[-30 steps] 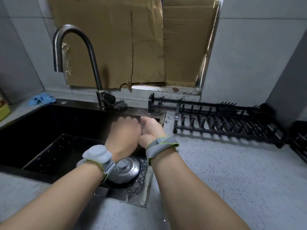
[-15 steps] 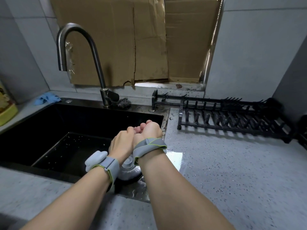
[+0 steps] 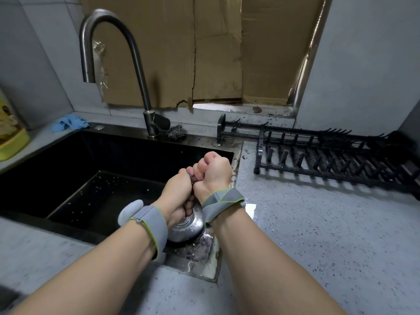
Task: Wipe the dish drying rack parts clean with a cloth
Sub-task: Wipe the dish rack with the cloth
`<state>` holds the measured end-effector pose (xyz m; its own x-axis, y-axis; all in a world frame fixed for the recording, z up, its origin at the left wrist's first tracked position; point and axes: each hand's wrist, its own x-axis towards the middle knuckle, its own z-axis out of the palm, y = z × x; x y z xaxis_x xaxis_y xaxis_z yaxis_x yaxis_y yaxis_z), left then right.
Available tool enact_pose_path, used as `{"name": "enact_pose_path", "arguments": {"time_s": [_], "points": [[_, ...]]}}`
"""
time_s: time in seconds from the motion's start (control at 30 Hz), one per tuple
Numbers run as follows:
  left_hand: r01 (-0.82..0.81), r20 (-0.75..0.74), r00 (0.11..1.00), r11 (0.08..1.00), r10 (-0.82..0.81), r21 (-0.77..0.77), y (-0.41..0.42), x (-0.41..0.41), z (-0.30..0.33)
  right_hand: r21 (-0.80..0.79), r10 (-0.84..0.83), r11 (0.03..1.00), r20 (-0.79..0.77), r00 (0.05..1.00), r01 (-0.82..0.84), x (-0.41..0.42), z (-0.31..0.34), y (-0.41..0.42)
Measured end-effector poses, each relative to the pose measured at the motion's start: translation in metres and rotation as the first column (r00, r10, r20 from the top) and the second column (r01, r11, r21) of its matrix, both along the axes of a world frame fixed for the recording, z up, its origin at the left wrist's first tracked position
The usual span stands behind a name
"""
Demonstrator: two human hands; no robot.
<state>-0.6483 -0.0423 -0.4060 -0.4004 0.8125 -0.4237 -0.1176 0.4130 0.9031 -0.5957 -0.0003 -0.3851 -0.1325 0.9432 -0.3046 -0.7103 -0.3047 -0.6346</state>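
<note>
My left hand and my right hand are pressed together over the right end of the black sink. Both fists are curled round a small dark wad of cloth, of which only a sliver shows between the fingers. The black dish drying rack lies flat on the speckled counter to the right, well apart from both hands. A second black rack part with hooks stands behind it along the wall.
A curved steel faucet rises behind the sink, with a steel-wool scrubber at its base. A steel drain strainer sits below my wrists. A blue cloth and a yellow container lie at the far left. Cardboard covers the window.
Both hands have stayed together over the sink and tightened on the wad, the right fist rising slightly above the left. The view has shifted a little toward the sink.
</note>
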Motion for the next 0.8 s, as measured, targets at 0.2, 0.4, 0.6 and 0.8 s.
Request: {"name": "enact_pose_path", "arguments": {"time_s": [0.2,0.4,0.6,0.8], "points": [[0.195,0.064,0.979,0.980,-0.193,-0.037,-0.004,-0.004,0.008,0.176,0.093,0.982,-0.101,0.991,-0.074,0.012,-0.003,-0.004],[-0.010,-0.411,0.911,0.999,0.031,0.052,0.019,-0.011,0.010,0.082,0.153,0.983,0.120,0.981,-0.163,0.023,0.003,0.003],[0.348,-0.987,0.067,0.924,0.144,0.159,0.017,-0.023,0.011,-0.139,0.388,0.919,0.163,0.907,-0.368,0.051,0.015,0.007],[0.544,-0.952,-0.056,0.809,0.300,0.223,0.003,-0.012,-0.002,-0.159,0.206,0.966,-0.005,0.979,-0.204,0.035,0.013,0.000]]}}
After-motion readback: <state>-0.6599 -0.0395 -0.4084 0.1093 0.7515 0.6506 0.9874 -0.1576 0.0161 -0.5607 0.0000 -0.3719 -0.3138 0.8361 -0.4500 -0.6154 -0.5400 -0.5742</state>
